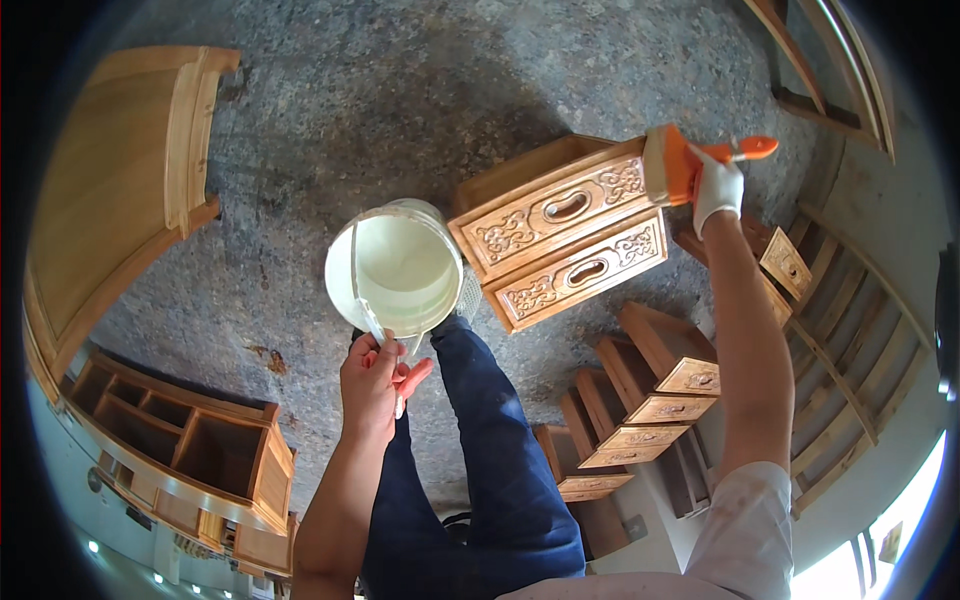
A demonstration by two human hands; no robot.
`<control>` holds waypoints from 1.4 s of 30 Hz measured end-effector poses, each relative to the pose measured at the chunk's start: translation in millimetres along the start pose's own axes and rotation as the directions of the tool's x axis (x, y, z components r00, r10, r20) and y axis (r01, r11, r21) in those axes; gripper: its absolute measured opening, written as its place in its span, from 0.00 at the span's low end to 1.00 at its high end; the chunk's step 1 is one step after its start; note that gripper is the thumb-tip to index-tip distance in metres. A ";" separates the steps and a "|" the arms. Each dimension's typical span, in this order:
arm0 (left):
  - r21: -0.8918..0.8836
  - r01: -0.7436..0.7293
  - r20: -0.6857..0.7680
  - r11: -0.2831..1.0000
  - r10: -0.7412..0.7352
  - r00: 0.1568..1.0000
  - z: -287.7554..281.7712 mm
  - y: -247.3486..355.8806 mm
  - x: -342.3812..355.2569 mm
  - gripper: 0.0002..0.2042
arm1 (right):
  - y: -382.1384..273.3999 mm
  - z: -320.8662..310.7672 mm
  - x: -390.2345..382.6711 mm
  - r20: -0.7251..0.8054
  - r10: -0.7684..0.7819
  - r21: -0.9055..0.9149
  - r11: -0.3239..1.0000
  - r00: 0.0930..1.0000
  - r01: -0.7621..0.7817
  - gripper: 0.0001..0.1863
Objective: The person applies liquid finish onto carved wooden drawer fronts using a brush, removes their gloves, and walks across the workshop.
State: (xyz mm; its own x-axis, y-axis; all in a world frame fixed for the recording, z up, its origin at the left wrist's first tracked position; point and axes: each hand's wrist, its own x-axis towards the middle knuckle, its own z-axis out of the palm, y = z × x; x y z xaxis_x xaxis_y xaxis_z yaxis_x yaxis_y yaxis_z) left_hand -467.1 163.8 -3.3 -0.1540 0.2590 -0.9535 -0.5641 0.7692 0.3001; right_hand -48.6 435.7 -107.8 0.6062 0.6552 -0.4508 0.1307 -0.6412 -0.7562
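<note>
My bare left hand [372, 388] is closed on the handle [374, 322] of a white bucket [400, 228]. The bucket is tipped toward me, with pale liquid inside. My right hand [719, 190], in a white glove, grips a wide orange paintbrush [682, 170] with my arm stretched out far to the right. The brush's pale bristles touch the right end of a wooden drawer [530, 222] with a carved front and an oval pull. Just nearer to me, a second carved drawer [600, 272] lies alongside it on the floor.
Several more drawers [640, 410] stand in a row at the lower right. A slatted wooden frame [845, 340] leans along the right wall. Wooden furniture with open compartments [180, 440] stands at lower left, and a large wooden panel piece [110, 160] at upper left.
</note>
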 end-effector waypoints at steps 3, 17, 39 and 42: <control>-0.046 -0.004 0.000 0.999 0.004 1.000 -1.7 3.6 3.6 0.08 | -49.9 38.4 -20.7 0.264 -0.288 -0.746 0.544 0.921 0.384 0.19; -0.114 0.062 -0.008 0.992 -0.063 0.998 -60.1 28.2 6.4 0.06 | -2.2 167.1 -310.6 0.820 0.084 -0.569 0.239 0.567 0.787 0.11; -0.046 -0.040 -0.106 0.998 0.035 0.994 -181.9 58.4 13.8 0.09 | 43.3 66.8 -303.3 0.653 -0.462 -0.524 0.296 0.600 0.798 0.11; -0.036 -0.057 -0.108 0.998 0.053 0.993 -180.3 57.7 11.8 0.09 | 47.5 60.5 -299.6 0.528 -0.441 -0.578 0.440 0.726 0.687 0.13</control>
State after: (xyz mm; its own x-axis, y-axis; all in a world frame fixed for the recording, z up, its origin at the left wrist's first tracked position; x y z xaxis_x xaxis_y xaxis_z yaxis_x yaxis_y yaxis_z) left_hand -647.7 105.9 -2.2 -0.2706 0.2343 -0.9338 -0.5831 0.7319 0.3526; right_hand -271.4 233.1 -37.4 -0.0316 0.9691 -0.2445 0.9278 -0.0626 -0.3679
